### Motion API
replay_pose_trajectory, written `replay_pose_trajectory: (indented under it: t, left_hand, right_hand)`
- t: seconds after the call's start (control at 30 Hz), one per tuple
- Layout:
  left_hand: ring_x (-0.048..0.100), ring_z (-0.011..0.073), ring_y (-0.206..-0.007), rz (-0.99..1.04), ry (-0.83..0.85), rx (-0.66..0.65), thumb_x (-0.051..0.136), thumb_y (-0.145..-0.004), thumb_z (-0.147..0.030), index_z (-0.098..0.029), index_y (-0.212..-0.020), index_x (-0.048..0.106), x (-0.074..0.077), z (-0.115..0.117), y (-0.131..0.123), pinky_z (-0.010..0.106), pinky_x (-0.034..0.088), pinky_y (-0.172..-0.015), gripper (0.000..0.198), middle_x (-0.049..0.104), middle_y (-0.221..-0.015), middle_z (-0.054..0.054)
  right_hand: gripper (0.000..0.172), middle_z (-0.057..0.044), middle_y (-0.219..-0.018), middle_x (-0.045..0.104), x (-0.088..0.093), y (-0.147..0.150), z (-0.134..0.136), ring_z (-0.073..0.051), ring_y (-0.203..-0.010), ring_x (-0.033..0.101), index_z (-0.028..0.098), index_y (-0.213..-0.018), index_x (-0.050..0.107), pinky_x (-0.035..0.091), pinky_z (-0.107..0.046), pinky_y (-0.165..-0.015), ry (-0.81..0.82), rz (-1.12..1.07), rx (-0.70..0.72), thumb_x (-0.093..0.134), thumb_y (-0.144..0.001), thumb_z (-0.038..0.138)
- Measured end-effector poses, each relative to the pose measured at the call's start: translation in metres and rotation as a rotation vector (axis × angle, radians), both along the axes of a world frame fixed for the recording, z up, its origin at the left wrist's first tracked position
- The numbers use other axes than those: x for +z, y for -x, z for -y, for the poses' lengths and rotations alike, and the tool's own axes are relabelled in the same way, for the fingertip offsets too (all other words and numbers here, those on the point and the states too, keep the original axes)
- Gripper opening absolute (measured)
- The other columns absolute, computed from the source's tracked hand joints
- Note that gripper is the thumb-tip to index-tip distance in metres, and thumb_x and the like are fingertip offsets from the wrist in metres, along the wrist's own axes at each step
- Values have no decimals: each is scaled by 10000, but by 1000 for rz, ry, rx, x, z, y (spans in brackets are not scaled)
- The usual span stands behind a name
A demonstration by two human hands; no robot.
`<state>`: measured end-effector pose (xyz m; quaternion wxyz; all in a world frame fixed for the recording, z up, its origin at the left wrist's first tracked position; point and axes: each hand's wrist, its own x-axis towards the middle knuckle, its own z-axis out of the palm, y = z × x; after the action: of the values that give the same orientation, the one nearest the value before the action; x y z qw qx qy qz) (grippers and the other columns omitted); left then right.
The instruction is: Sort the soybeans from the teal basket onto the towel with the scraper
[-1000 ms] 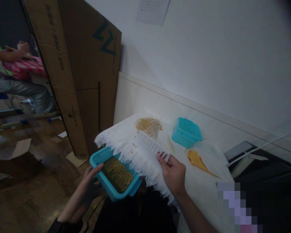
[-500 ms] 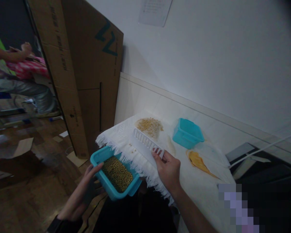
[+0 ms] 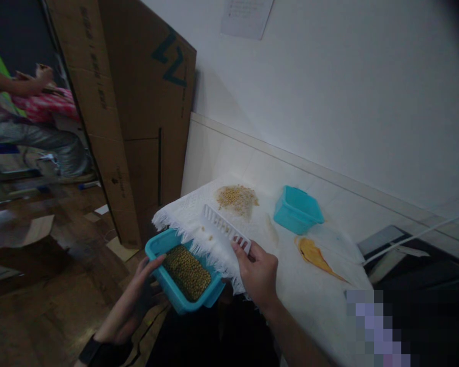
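My left hand (image 3: 139,293) grips the near left side of a teal plastic container (image 3: 163,286), thumb over its rim. Inside lie many greenish-yellow beans (image 3: 191,272). This container is held below the table's front edge, partly under the fringe of a white cloth (image 3: 183,214). My right hand (image 3: 259,272) is closed round one end of a white slotted plastic strip (image 3: 219,220), held low over the cloth. A few loose beans (image 3: 209,237) lie by the strip's near side. Farther back on the cloth is a heap of pale yellow beans (image 3: 236,195).
A second teal container (image 3: 297,210) stands by the wall, with a crumpled yellow-orange piece (image 3: 315,255) in front. A tall cardboard box (image 3: 145,112) is at the left. Behind it, a person (image 3: 34,122) sits. Dark equipment and a white cable (image 3: 416,232) are at the right.
My right hand has drawn the slotted strip left and slightly closer to the table's front edge. Some loose beans have shifted along the cloth. My left hand holds the container almost in place.
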<state>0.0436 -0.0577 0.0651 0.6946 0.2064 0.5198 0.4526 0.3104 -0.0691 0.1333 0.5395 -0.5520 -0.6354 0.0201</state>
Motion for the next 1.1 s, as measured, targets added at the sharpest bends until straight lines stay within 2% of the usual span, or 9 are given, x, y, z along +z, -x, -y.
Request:
replay_pose_trajectory:
  t: [0.13,0.33,0.43,0.53,0.6,0.73,0.87,1.0,1.1]
  left_hand:
    - [811,283,-894,-26,13,0,857,-926,-569,-352,-1612,513,-1,-5,1,391,647,-732,798,765,-1303,120]
    - [788,283,-877,-3,6,5,894,-875,-620,-380,-1591,531,-4,-4,6,381,634,-738,838,748,-1160,65]
    - [786,290,-897,-4,10,17,894,-870,-634,-380,-1544,543,-2,0,4,389,648,-763,801,724,-1116,49]
    - [783,282,-874,2,15,20,891,-884,-596,-382,-1487,562,0,2,2,389,648,-755,719,707,-1128,52]
    - [782,277,-857,-3,28,20,872,-909,-562,-378,-1469,566,1,3,0,392,644,-743,663,707,-1159,67]
    - [790,275,-860,-15,28,1,855,-915,-586,-379,-1456,573,0,4,-4,373,624,-720,645,717,-1207,82]
    - [807,286,-897,-5,69,15,877,-902,-545,-379,-1481,564,2,6,-10,389,638,-734,679,742,-1260,103]
    - [812,274,-871,-13,73,6,876,-906,-534,-377,-1511,573,2,8,-16,366,630,-692,694,781,-1224,94]
    - [832,306,-895,-5,57,2,932,-840,-570,-356,-1513,595,-1,8,-17,385,648,-700,783,814,-1161,93]
  right_hand:
    - [260,-46,-671,812,3,11,10,-173,-516,741,160,-930,877,527,-207,-506,-24,21,43,710,-1039,327]
    - [356,-21,-595,745,0,24,18,-142,-456,664,163,-822,838,498,-205,-479,3,-73,44,711,-1062,394]
    - [433,-51,-646,784,0,11,13,-158,-498,688,160,-810,844,546,-223,-527,-15,-121,-82,735,-1047,504]
    - [494,-81,-705,822,0,-12,10,-209,-615,766,153,-890,878,615,-256,-629,-12,-172,-224,764,-1012,617]
    - [525,-100,-746,842,-1,-27,10,-247,-699,809,146,-957,896,647,-285,-690,9,-195,-267,774,-992,655]
    - [548,-132,-853,880,-7,-46,17,-287,-785,847,143,-1018,908,669,-313,-719,58,-205,-274,782,-972,674]
    - [545,-113,-785,863,-12,-54,29,-277,-749,837,151,-992,912,660,-302,-698,70,-175,-311,793,-957,681]
    - [532,-106,-771,859,-10,-56,36,-267,-719,827,162,-961,913,649,-289,-668,81,-159,-321,797,-950,682]
    - [520,-113,-803,870,-8,-56,39,-271,-730,835,164,-956,916,657,-294,-672,91,-164,-311,808,-942,672]
